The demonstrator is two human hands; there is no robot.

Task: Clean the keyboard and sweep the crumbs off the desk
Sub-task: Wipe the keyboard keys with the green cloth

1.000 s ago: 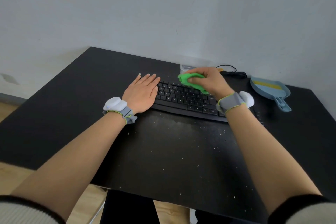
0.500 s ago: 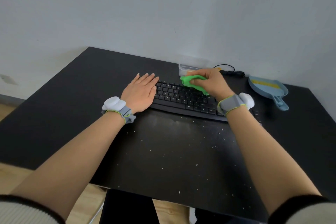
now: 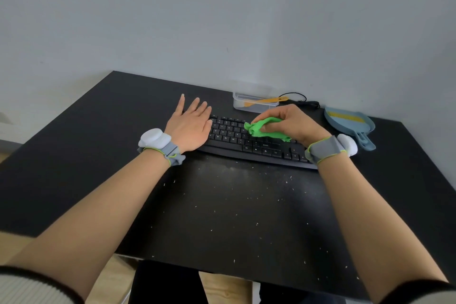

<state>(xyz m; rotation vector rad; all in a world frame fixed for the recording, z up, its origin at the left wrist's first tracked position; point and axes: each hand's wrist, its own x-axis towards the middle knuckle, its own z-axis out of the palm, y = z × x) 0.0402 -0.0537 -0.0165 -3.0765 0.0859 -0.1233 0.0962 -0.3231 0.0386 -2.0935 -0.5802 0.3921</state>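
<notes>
A black keyboard lies across the back middle of the black desk. My left hand rests flat with straight fingers on the keyboard's left end. My right hand grips a lump of green cleaning gel and holds it against the keys in the keyboard's middle. Small pale crumbs are scattered over the desk in front of the keyboard, between my forearms.
A blue dustpan with a yellow-bristled brush lies at the back right. A clear plastic box with an orange tool across it stands behind the keyboard, a black cable beside it. The wall runs close behind the desk.
My right hand has dragged the green gel from the top row of keys down toward the middle rows. My left hand has stayed flat on the keyboard's left end.
</notes>
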